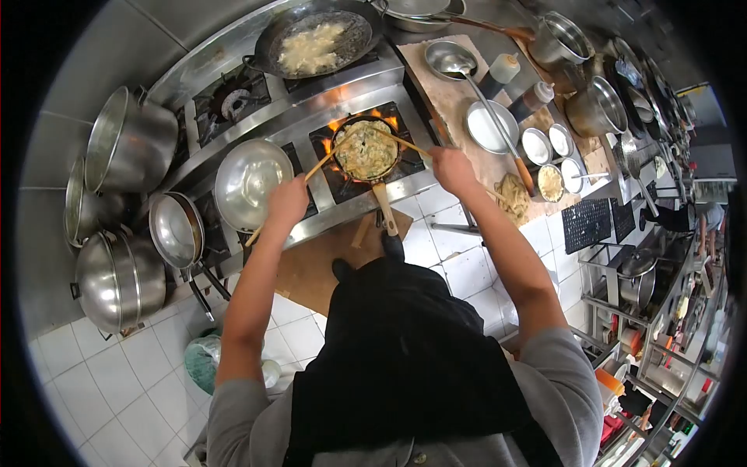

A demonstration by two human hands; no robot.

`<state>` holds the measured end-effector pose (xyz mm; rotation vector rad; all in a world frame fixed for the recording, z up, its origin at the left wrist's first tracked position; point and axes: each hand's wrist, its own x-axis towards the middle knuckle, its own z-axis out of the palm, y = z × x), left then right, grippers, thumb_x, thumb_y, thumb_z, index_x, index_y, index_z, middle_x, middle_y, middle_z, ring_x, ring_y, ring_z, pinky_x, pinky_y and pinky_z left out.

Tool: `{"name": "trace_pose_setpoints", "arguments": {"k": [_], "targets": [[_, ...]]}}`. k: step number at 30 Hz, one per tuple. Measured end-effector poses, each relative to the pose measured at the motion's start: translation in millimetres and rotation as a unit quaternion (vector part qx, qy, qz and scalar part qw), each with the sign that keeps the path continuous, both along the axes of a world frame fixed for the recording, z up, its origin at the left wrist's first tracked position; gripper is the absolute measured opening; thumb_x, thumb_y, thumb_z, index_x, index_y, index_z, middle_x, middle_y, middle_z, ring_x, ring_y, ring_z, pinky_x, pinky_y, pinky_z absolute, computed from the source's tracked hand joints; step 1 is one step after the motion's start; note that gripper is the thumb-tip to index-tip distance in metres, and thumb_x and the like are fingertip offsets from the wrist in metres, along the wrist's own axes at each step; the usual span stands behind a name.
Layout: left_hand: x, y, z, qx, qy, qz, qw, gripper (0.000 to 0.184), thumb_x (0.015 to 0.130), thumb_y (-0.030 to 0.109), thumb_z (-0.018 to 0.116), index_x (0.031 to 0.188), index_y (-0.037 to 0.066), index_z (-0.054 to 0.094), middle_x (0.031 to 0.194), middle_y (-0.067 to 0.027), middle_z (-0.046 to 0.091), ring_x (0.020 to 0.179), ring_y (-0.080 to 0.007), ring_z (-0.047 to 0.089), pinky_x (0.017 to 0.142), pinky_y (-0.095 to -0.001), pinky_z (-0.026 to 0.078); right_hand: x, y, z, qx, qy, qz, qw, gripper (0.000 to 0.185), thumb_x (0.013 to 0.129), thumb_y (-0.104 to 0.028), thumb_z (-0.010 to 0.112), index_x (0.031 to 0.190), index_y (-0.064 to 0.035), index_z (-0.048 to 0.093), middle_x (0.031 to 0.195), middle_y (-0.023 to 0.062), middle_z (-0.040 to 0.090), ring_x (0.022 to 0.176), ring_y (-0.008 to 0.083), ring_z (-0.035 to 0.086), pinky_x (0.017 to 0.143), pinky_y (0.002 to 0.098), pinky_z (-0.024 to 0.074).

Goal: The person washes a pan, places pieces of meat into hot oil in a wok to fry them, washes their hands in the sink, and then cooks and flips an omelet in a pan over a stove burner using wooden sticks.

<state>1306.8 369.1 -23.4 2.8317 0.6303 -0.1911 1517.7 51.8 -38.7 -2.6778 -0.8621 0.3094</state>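
My left hand is closed around a long wooden stick that slants up to the left rim of a small frying pan. From the other side, my right hand grips a second wooden stick, its far end reaching the pan's right edge. Inside the pan lies a round, omelette-like food, pale yellow with browned and greenish patches. Flames show around the pan on the lit burner. The pan's wooden handle points toward me, and neither hand touches it. The sticks' tips are too small to make out.
Pale pieces fry in a large wok behind. A metal bowl-shaped pan sits left of the burner. On the right board are bowls, a ladle and bottles. Large pots stand far left.
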Motion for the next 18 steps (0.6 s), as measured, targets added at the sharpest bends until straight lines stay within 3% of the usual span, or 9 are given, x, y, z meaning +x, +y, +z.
{"name": "trace_pose_setpoints", "arguments": {"k": [2,6,9,13,16,18], "targets": [[15,4,-21,0.024,-0.006,-0.003,1.000,0.024,0.097,0.018,0.052,0.110,0.005,0.068,0.086,-0.0246,0.070,0.085,-0.0436,0.069,0.074,-0.0557,0.055,6,18,-16,0.004,-0.012,0.000,1.000,0.028,0.090,-0.010,0.052,0.108,-0.0111,0.073,0.101,0.0240,0.068,0.097,0.0405,0.069,0.082,0.0498,0.0577],[22,24,-52,0.044,-0.015,-0.009,0.999,0.026,0.098,0.017,0.051,0.114,0.005,0.067,0.087,-0.0244,0.070,0.083,-0.0442,0.069,0.074,-0.0557,0.055,25,6,-61,-0.063,-0.021,-0.001,0.998,0.028,0.089,-0.013,0.054,0.110,-0.0086,0.072,0.090,0.0257,0.069,0.081,0.0422,0.070,0.073,0.0525,0.0571],[13,8,-23,0.035,-0.011,-0.004,0.999,0.026,0.098,0.016,0.050,0.113,0.005,0.067,0.088,-0.0248,0.071,0.085,-0.0441,0.070,0.074,-0.0550,0.056,4,-13,-1,0.004,-0.025,-0.019,1.000,0.028,0.089,-0.010,0.053,0.110,-0.0088,0.071,0.094,0.0243,0.069,0.086,0.0419,0.070,0.074,0.0518,0.0577],[37,-18,-30,0.027,0.032,-0.043,0.998,0.026,0.098,0.016,0.047,0.109,0.003,0.067,0.089,-0.0236,0.071,0.088,-0.0412,0.071,0.077,-0.0538,0.056,-2,-26,-59,0.067,-0.071,-0.023,0.995,0.029,0.089,-0.009,0.052,0.111,-0.0091,0.070,0.093,0.0249,0.068,0.085,0.0427,0.069,0.075,0.0523,0.0571],[43,-7,-52,0.021,0.006,-0.014,1.000,0.024,0.096,0.016,0.051,0.110,0.004,0.066,0.092,-0.0265,0.071,0.089,-0.0442,0.070,0.077,-0.0567,0.056,-32,-28,-52,0.010,-0.022,-0.052,0.998,0.028,0.089,-0.008,0.052,0.110,-0.0088,0.070,0.093,0.0247,0.068,0.085,0.0427,0.069,0.075,0.0528,0.0566],[36,-1,-51,0.008,0.013,-0.010,1.000,0.024,0.095,0.016,0.052,0.110,0.004,0.067,0.092,-0.0276,0.070,0.087,-0.0447,0.070,0.077,-0.0571,0.055,-33,-38,-43,0.050,-0.021,-0.048,0.997,0.027,0.090,-0.008,0.052,0.109,-0.0088,0.070,0.096,0.0254,0.067,0.086,0.0438,0.069,0.075,0.0533,0.0564]]}}
